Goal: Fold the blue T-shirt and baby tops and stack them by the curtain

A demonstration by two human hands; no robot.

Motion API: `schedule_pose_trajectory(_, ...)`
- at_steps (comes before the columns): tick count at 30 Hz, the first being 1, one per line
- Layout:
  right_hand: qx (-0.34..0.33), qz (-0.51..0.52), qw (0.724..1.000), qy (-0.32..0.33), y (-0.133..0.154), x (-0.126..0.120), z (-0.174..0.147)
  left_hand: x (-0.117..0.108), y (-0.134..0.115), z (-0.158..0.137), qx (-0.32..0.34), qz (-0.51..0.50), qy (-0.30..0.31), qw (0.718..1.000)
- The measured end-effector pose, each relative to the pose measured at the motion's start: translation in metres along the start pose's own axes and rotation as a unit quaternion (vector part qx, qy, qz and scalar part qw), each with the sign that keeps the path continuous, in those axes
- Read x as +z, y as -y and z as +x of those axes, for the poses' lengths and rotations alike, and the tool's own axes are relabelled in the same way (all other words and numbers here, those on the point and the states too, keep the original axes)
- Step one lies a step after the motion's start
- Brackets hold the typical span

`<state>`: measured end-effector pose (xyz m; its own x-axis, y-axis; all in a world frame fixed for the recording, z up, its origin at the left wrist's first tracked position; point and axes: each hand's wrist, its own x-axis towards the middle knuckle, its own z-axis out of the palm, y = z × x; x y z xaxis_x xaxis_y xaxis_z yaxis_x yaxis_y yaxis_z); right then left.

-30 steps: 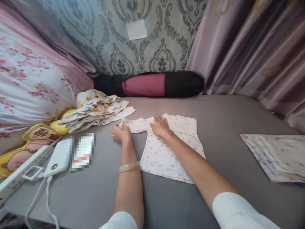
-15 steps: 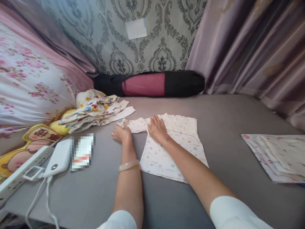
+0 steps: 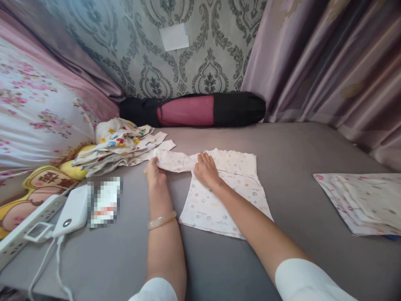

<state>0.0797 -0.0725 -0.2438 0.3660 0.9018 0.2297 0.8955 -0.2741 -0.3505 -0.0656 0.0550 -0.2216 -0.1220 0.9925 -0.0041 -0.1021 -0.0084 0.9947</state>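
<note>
A small white printed shirt (image 3: 216,200) lies on the grey sheet, its left sleeve stretched out to the left and its other side folded in over the body. My left hand (image 3: 156,173) grips the cuff end of that sleeve; the fingertips are partly hidden behind the cloth. Flat on the upper part of the shirt, near the base of the sleeve, rests my right hand (image 3: 206,169), fingers stretched out and pressing the fabric. A pale bangle (image 3: 162,220) circles my left forearm.
Rumpled printed clothes (image 3: 122,142) lie at the left beside a floral pillow (image 3: 46,100). A white power bank (image 3: 73,209) and power strip (image 3: 34,223) with cables sit lower left. Folded clothes (image 3: 360,200) lie at the right. A black-and-pink rolled bag (image 3: 188,110) lies along the wall.
My left hand has turned and shifted slightly left and up with the sleeve end, which now looks wider and smoother. My right hand stays on the shirt. The view has shifted a little.
</note>
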Motion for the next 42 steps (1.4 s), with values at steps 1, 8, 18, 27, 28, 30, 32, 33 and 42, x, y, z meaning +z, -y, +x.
schedule_pose_trajectory(1,0.003,-0.003,1.0,0.003,0.001,0.002,0.0,-0.001,-0.006,-0.001,-0.029,-0.035,0.028,0.999)
schedule_pose_trajectory(8,0.033,-0.015,0.997,0.071,0.01,-0.006,0.004,0.003,-0.048,-0.021,-0.051,-0.27,0.14,0.951)
schedule_pose_trajectory(18,0.026,0.049,0.995,0.082,0.009,-0.015,0.003,0.045,-0.063,-0.051,-0.053,-0.36,0.148,0.92)
schedule_pose_trajectory(27,0.254,0.556,0.791,-0.023,-0.033,-0.052,-0.005,0.088,-0.05,-0.097,0.041,-0.288,0.187,0.938)
schedule_pose_trajectory(28,0.288,0.61,0.739,-0.011,-0.037,-0.056,-0.009,0.092,-0.046,-0.104,0.051,-0.266,0.198,0.942)
schedule_pose_trajectory(30,0.333,0.682,0.651,0.009,-0.045,-0.064,-0.018,0.1,-0.036,-0.118,0.067,-0.221,0.229,0.946)
schedule_pose_trajectory(32,0.356,0.722,0.593,0.015,-0.052,-0.069,-0.026,0.106,-0.025,-0.131,0.087,-0.179,0.258,0.945)
schedule_pose_trajectory(33,0.362,0.736,0.572,0.014,-0.056,-0.071,-0.029,0.108,-0.02,-0.136,0.1,-0.156,0.272,0.944)
schedule_pose_trajectory(42,0.294,0.823,0.486,0.017,-0.067,-0.078,-0.04,0.104,-0.004,-0.163,0.154,0.095,0.427,0.886)
